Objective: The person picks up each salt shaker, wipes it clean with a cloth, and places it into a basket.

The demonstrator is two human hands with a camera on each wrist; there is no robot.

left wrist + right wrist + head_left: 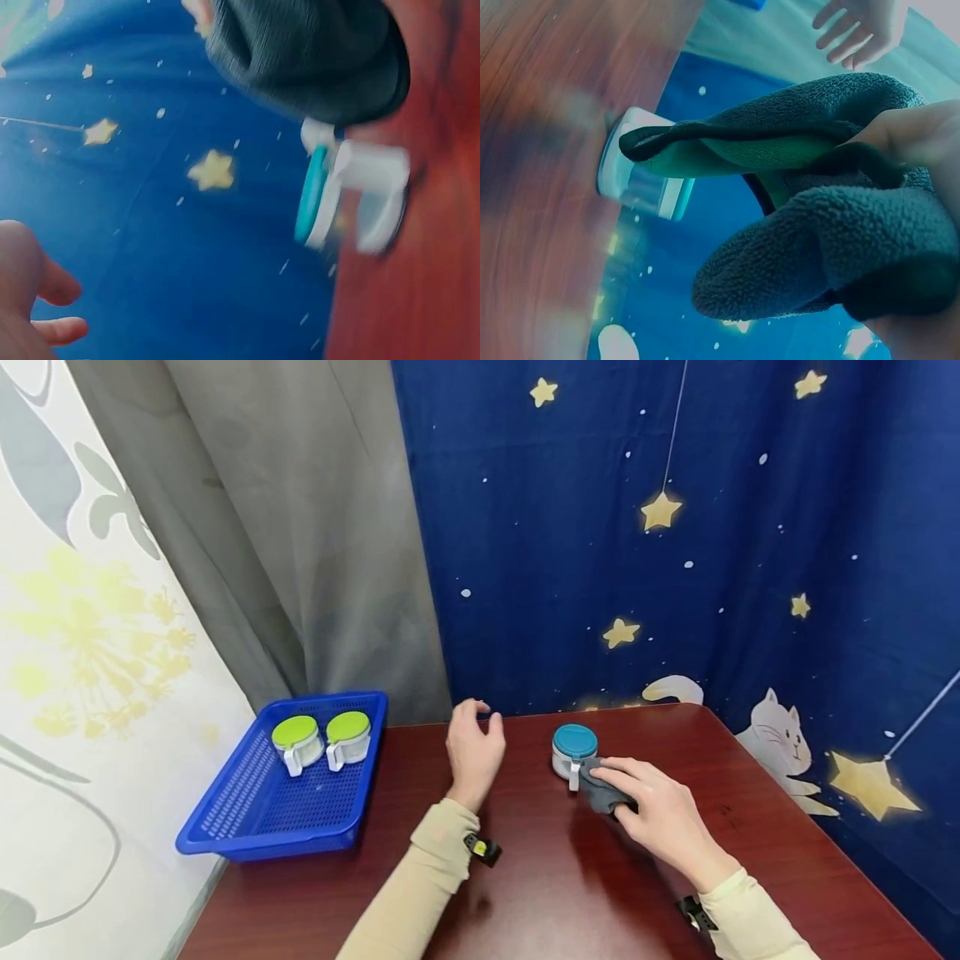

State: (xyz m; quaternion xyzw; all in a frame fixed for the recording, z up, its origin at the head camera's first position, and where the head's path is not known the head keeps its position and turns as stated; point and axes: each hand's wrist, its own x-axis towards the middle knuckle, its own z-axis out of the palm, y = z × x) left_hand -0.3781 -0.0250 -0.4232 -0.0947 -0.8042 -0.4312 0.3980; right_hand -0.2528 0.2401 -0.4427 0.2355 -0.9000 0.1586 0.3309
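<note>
Behind the reddish-brown table [540, 902] we see a grey curtain [300, 527] beside a dark blue curtain [540, 527], which carries yellow stars [662, 512] and a pale cat [782, 745], and, at the left, a white surface [45, 810] with plant patterns [93, 643].

- Grey cloth [600, 795] in the right hand [663, 810]
- Teal lid [576, 741] near it
- Blue basket [300, 842] left of the left hand [474, 756]
- Yellow-starred navy curtain [555, 543] beyond both

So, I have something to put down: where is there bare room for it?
Bare tabletop lies between the blue basket and left hand, and right of the right hand. The basket's near half is free too. It's crowded around the blue-lidded jar, where the grey cloth is.
</note>
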